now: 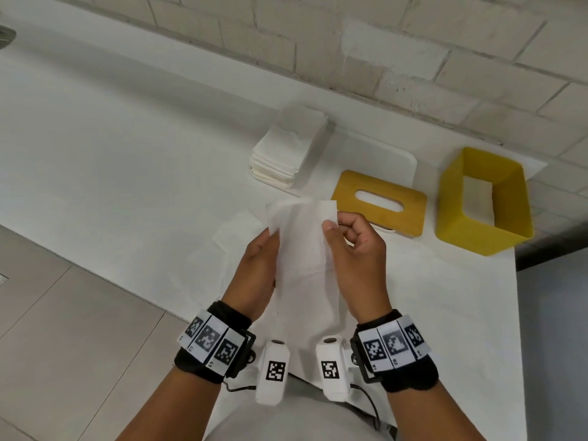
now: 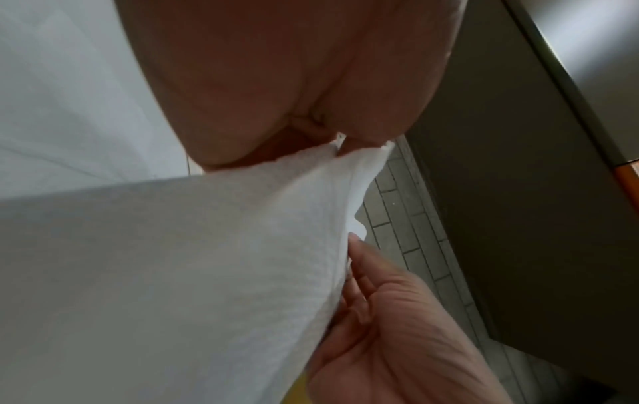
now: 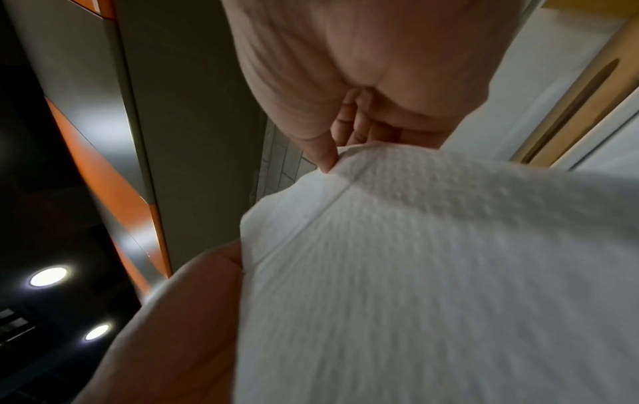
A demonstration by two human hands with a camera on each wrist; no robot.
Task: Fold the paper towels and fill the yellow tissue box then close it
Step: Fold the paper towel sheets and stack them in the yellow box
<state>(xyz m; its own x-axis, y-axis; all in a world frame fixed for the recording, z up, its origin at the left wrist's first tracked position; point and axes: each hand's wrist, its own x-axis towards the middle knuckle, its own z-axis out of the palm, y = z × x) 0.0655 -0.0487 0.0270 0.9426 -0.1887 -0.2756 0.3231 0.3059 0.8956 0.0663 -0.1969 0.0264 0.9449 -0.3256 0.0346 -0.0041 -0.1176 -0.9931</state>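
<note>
I hold a white paper towel [image 1: 302,240] upright above the table, between both hands. My left hand [image 1: 273,233] pinches its upper left edge, with the fingers hidden behind the sheet. My right hand [image 1: 331,225] pinches the upper right corner between thumb and curled fingers. The left wrist view shows the paper towel [image 2: 173,273] caught at my left hand [image 2: 340,146]. The right wrist view has my right hand [image 3: 332,164] nipping the paper towel [image 3: 449,273]. The yellow box body [image 1: 451,211] stands open at the right, with its slotted yellow lid [image 1: 410,214] lying beside it.
A stack of folded towels [image 1: 286,154] sits behind the hands. Another flat towel [image 1: 235,230] lies on the white table [image 1: 127,154] under them. A white tray [image 1: 397,157] lies under the lid. A brick wall [image 1: 413,58] runs behind; the table's edge and floor [image 1: 63,313] are at the left.
</note>
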